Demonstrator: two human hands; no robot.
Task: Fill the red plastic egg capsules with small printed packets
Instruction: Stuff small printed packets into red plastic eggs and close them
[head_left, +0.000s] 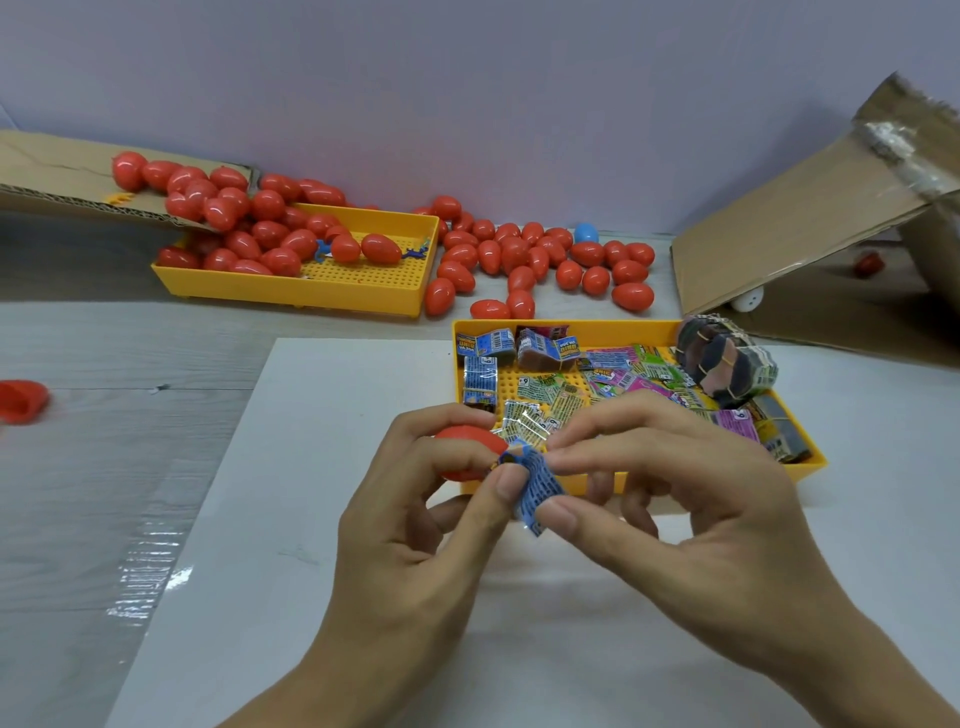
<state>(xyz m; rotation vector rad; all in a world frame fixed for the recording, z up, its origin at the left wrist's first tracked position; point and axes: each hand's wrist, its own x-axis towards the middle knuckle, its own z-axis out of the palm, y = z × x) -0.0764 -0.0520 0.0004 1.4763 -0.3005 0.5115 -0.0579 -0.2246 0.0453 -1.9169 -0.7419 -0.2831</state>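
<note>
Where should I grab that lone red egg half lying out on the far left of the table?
Take the red egg half across its rounded sides, coming down from above. It lies on its side on the grey table, apart from everything else, so both flanks look free for a pinch grip; its thin open rim would likely flex.

Left hand and right hand raised close together at centre, forearms entering from below; fingers of both curled, thumbs and forefingers pinched inward, fingertips nearly meeting.
</note>
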